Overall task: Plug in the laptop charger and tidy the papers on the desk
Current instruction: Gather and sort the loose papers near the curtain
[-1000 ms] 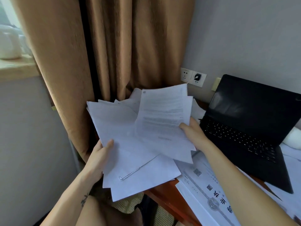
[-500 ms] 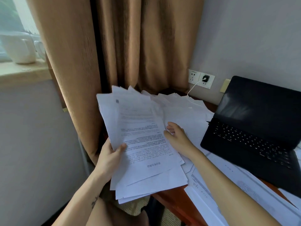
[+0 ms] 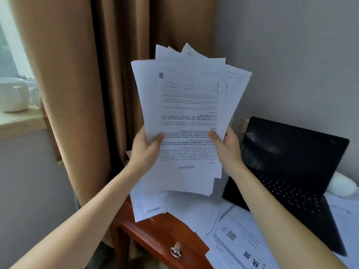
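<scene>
Two hands hold one stack (image 3: 189,105) of papers upright in front of me in the head view, raised above the desk (image 3: 153,232). My left hand (image 3: 144,150) grips the stack's left edge low down, thumb lying across the printed front sheet (image 3: 186,171), fingers curled behind where I cannot see them. My right hand (image 3: 227,149) grips the right edge at about the same height, thumb on the front, fingers hidden behind. The stack is uneven: corners fan out at the top and right, and the bottom edges are staggered. The front sheet's text reads upside down to me. Below the stack, loose sheets (image 3: 153,206) lie on the desk's left end, one hanging over the front edge. Right of them, by my right forearm, lies a bordered sheet (image 3: 239,243) with large characters. An open black laptop (image 3: 291,171) sits on the right of the desk, screen dark. A metal pull (image 3: 175,250) shows on the drawer front. Left of the stack hangs a brown curtain (image 3: 77,94), and farther left white mugs (image 3: 13,96) stand on a sill (image 3: 19,124)
</scene>
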`<state>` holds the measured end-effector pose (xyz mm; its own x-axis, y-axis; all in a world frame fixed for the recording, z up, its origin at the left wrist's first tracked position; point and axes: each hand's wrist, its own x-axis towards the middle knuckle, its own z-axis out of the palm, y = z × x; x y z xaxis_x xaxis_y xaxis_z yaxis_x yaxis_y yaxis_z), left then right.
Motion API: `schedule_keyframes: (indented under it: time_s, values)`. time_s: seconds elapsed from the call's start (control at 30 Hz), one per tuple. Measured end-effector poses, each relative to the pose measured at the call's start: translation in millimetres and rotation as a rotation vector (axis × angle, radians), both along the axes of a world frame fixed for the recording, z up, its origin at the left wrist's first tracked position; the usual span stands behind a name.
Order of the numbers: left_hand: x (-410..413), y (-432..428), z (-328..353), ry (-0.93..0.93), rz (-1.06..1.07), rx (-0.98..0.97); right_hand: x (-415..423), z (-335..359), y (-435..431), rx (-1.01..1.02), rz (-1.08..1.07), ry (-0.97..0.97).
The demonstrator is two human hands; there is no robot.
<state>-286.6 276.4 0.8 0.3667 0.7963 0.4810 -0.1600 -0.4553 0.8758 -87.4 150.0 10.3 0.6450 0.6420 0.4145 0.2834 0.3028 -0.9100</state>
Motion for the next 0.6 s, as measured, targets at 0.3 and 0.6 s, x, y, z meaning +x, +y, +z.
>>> schedule_keyframes:
  time_s: [0.3,0.6]
  values:
    - [22.4,-6.5,-20.1,-0.074,-0.009,-0.286,4.2,-43.0,-10.3,-0.078,-0.052,0.097]
    - [19.4,-5.9,14.1,-0.207,-0.067,-0.285,-0.5,-24.6,-1.2,-0.053,-0.028,0.086]
